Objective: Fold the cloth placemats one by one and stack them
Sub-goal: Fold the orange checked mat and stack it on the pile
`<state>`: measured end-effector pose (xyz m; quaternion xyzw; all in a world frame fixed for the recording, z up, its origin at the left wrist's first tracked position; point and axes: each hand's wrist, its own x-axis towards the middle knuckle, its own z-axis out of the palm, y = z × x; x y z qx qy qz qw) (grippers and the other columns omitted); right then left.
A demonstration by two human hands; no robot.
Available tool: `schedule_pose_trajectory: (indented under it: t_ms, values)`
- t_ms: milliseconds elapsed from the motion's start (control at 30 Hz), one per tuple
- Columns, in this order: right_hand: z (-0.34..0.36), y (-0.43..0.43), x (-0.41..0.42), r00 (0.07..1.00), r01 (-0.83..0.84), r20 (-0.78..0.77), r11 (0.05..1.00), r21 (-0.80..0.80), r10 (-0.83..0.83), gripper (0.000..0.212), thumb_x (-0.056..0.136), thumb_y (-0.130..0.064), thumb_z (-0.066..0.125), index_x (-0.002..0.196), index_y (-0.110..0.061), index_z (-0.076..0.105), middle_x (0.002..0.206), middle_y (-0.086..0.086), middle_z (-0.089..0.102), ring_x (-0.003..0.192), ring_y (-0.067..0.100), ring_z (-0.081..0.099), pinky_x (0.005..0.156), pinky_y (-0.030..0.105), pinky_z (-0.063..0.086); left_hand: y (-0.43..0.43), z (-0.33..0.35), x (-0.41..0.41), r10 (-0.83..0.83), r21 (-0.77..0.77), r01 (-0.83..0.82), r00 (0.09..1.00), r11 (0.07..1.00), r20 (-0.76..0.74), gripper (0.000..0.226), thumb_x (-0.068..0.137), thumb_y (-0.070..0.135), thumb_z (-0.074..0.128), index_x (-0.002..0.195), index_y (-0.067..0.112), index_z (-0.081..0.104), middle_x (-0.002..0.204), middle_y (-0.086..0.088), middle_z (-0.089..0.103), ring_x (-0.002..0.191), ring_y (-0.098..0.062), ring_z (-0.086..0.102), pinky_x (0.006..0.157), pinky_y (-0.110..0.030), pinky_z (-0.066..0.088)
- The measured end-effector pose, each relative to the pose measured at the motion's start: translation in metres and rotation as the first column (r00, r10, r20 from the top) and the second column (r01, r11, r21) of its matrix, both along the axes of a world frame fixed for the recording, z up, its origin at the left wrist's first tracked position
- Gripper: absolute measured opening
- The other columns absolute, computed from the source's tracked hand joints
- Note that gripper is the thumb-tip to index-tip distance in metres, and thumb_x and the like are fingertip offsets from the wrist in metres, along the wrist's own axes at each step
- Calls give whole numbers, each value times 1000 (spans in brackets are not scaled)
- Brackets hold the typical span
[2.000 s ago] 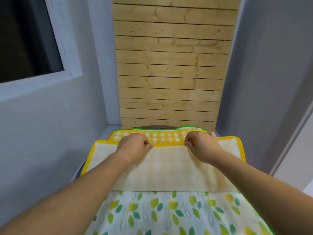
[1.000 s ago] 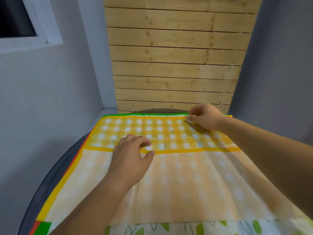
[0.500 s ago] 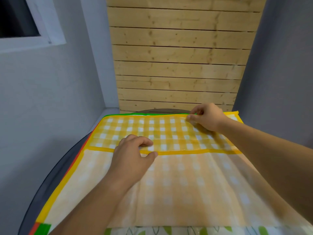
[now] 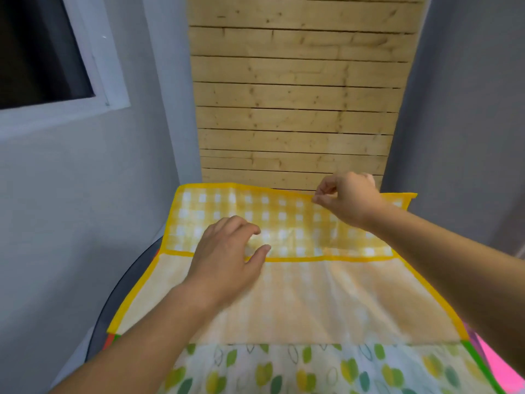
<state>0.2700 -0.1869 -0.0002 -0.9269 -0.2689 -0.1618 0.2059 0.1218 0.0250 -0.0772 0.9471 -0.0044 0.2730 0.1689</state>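
The left hand [image 4: 224, 263] lies palm down on the yellow checked placemat [image 4: 312, 297], its fingers [image 4: 238, 223] loosely curved and slightly spread. The thumb stands apart from them, and its tip lies at the yellow hem that crosses the cloth. The fingers curl round nothing; whether the fingertips press the cloth or only rest on it cannot be told. The right hand [image 4: 349, 201], farther off and to the right, pinches the far edge of the same placemat between thumb and forefinger, with the other fingers curled in behind. That placemat lies spread across the dark round table [image 4: 122, 291]. Its paler underside is turned up over the near part, and a band of bright check shows at the far side. Under it, at the near edge, one leaf-print placemat [image 4: 284, 371] with a green border sticks out. A red edge [image 4: 109, 341] peeps out at the near left and a pink cloth [image 4: 494, 362] at the near right, so two placemats show plainly and slivers of at least two more. Beyond the table stand a plank wall [image 4: 295, 109] and, far left, one window [image 4: 42, 52].
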Motion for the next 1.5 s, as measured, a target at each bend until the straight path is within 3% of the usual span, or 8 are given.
schedule_pose_trajectory:
  t_ms: [133,433,567,633,767,1100,1233,1500]
  values:
    - [11,-23,-59,995,-88,-38,996,-33,87,12,88,-38,69,82,-28,68,87,-13,61,93,17,62,88,37,46,-9,27,-32,-71,52,74,996,996,-62,55,87,65,39,119,27,65,112,15,57,107,-11,54,92,-27,39]
    - [-32,-71,-155,944,-144,-291,988,62,156,11,84,-26,76,76,-29,69,100,-9,67,96,9,60,89,28,45,-44,20,-125,-289,178,291,957,940,-37,43,90,59,57,117,27,67,112,12,58,101,-12,59,87,-28,48]
    - [-66,-79,-164,933,-111,-344,994,-5,102,4,84,-28,74,83,-28,71,98,-8,66,91,11,60,86,32,50,-42,4,-121,-159,139,215,929,967,-334,63,93,67,48,149,38,41,161,14,26,150,-10,17,120,-27,11]
    - [-76,-83,-162,934,-101,-344,995,-1,95,14,84,-33,74,97,-27,71,98,-11,64,91,8,57,82,27,49,-36,-2,-114,-103,145,190,880,971,-463,70,96,66,42,158,39,22,167,14,3,153,-5,-7,123,-27,-7]
    - [-88,-87,-158,936,-147,-318,989,28,148,26,82,-39,76,107,-33,70,103,-18,60,96,5,52,83,20,43,-27,-11,-103,-64,158,195,801,968,-595,68,101,65,31,160,42,7,168,11,-10,152,-6,-19,124,-34,-13]
    - [-104,-81,-158,957,-76,-276,995,67,92,4,83,-37,75,86,-39,74,96,-19,61,93,9,56,89,35,48,-18,-20,-95,-104,114,225,768,968,-632,63,100,66,26,158,45,13,168,12,-1,154,-6,-8,125,-33,-5]
    - [-106,-80,-156,938,-24,-339,987,157,77,17,80,-35,79,70,-44,68,89,-19,63,89,6,57,89,43,48,-18,-17,-98,-101,111,215,778,970,-620,61,101,64,29,158,43,18,168,13,5,154,-6,-2,125,-32,-2]
    - [-106,-85,-157,918,-101,-353,968,228,179,14,81,-30,78,75,-41,71,91,-20,60,89,5,60,92,44,49,-21,-12,-107,-50,168,187,800,968,-598,61,101,65,29,157,43,22,168,11,11,154,-11,8,123,-34,8]
